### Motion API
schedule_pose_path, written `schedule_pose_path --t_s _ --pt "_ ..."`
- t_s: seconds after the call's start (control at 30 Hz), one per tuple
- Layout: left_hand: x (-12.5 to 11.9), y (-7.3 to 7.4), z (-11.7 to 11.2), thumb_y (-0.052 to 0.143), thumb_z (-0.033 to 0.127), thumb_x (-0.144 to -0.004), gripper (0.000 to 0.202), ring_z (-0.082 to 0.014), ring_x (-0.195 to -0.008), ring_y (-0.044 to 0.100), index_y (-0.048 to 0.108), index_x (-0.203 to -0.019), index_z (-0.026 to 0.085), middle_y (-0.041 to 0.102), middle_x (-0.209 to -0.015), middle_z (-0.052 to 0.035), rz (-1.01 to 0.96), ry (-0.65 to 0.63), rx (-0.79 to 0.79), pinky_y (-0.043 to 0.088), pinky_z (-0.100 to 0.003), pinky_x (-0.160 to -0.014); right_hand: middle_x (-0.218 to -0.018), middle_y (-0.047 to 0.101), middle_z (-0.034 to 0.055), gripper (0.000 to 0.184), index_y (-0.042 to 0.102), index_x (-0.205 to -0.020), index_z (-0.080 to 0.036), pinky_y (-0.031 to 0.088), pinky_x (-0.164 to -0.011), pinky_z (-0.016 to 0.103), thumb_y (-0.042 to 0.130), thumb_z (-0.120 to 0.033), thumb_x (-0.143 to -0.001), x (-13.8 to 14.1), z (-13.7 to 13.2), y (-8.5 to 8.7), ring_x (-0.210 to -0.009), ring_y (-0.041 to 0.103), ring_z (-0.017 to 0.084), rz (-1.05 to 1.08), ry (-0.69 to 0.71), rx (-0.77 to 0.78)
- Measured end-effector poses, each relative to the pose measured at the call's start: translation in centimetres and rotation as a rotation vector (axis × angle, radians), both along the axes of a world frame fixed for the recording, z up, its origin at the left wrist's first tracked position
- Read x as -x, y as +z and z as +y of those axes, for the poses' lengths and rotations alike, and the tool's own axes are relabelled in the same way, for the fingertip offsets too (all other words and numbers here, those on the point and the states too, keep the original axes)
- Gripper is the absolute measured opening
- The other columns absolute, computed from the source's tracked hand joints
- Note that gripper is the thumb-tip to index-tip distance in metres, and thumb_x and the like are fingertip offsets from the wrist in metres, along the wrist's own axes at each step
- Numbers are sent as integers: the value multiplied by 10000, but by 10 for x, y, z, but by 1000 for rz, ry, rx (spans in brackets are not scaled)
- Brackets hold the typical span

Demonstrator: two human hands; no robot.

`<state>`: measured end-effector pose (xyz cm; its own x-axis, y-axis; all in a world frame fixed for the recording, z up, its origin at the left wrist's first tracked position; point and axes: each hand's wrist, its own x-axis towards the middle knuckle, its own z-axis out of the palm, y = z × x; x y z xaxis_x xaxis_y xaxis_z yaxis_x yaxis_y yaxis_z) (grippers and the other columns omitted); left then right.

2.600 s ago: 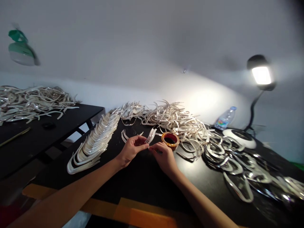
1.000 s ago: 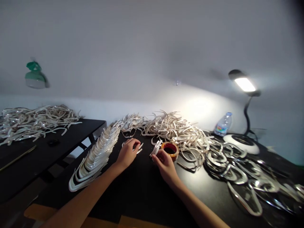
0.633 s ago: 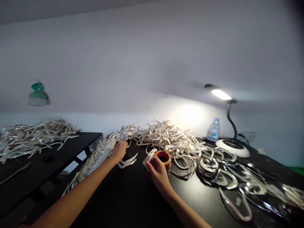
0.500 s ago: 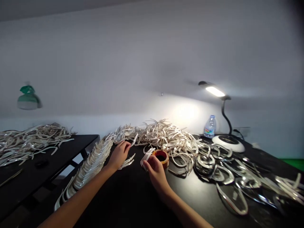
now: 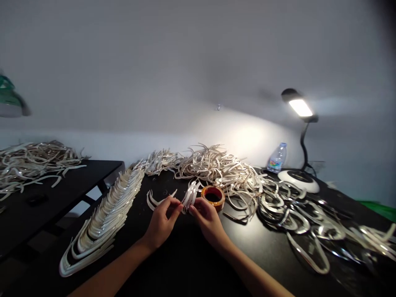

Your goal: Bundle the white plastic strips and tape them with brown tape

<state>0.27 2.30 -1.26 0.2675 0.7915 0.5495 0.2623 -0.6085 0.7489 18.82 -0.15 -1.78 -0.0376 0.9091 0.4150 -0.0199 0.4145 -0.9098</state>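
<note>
The person's left hand [image 5: 161,226] and right hand [image 5: 208,222] are working close together over a black surface [image 5: 185,258], and a small bunch of curved white strips [image 5: 190,197] is standing up between them. The fingers of the right hand are pressing together and pinching the bottom of the bunch, and the fingers of the left hand are coming in from the other side and touching it. The strips look shiny on one side and are lying tight against each other. The hands seem to be lining up this little bunch. Any next move calls for a gentle, steady pinch, because thin strips like these can slip apart. A loose forked strip [image 5: 159,202] is lying just behind the left hand, and I cannot tell if it is touching. A roll of brown tape [image 5: 213,198] is sitting just beside the right hand. A long curved row of stacked strips [image 5: 102,222] is lying on the left, a big messy heap of strips [image 5: 216,165] is lying ahead, and shiny loops [image 5: 284,218] are lying on the right. A water bottle [image 5: 276,157] and a shining desk lamp [image 5: 298,108] are standing at the far end.
</note>
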Motion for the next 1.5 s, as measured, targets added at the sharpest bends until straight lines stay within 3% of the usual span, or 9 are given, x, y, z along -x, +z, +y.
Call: schedule_pose_path --t_s 0.33,0.6,0.73,0.83,0.93,1.07,1.17,1.3,1.5 --pt "-3 -4 -5 605 393 -1016 187 -192 -895 703 635 -998 210 679 -969 -30 -23 -44 99 598 -309 -813 -900 674 21 228 696 -978 -201 484 -783 292 728 -421 -930 0 -1 0 -863 618 188 -9 16 33" --pt "-7 -2 -13 617 390 -1013 179 -179 -848 714 637 -1001 213 666 -957 -24 -95 -110 145 606 -299 -787 -869 679 23 194 684 -945 -203 487 -750 283 700 -396 -944 -2 -2 3 -818 618 183 -8 -104 10" --pt "-10 -2 -14 625 391 -1005 182 -178 -853 712 642 -992 210 677 -970 -28 -94 -119 151 600 -300 -790 -934 717 35 185 719 -993 -201 519 -802 292 698 -379 -947 2 -5 3 -857 654 192 9 -21 0" --pt "-11 -4 -13 669 404 -975 203 -174 -845 685 612 -978 209 661 -962 -23 -100 -28 131 589 -296 -776 -977 741 39 200 743 -1042 -206 535 -837 296 701 -377 -948 6 -9 6 -887 674 198 35 43 5" --pt "-10 -5 -12 701 425 -954 264 -174 -860 658 595 -1074 215 643 -983 -23 -95 55 99 575 -293 -771 -1035 757 48 233 758 -1092 -218 543 -909 326 705 -391 -945 10 -11 10 -958 689 222 51 84 11" --pt "-9 -2 -13 600 409 -1024 204 -198 -966 656 642 -1067 213 655 -1029 -49 -11 -33 22 559 -317 -867 -1109 759 53 280 773 -1130 -253 519 -1042 402 681 -442 -945 11 -13 14 -1095 676 265 68 121 45" --pt "-8 1 -13 598 387 -1025 189 -205 -960 652 661 -1045 210 655 -1018 -57 -11 -6 -29 560 -316 -861 -1100 758 58 309 783 -1132 -263 506 -1074 431 678 -478 -937 11 -14 14 -1145 661 283 60 107 56" --pt "-7 3 -14 597 350 -1025 174 -206 -978 651 691 -1085 216 645 -1050 -65 -23 -5 -44 570 -315 -858 -1081 749 54 300 768 -1151 -251 525 -1014 388 672 -463 -962 10 -14 11 -1052 674 250 46 129 55" --pt "-7 1 -11 612 349 -1009 218 -201 -954 676 702 -1156 216 627 -1090 -74 -89 -116 75 607 -331 -837 -938 721 29 243 751 -1041 -213 517 -820 296 691 -435 -962 7 -12 9 -871 642 196 -19 77 12"
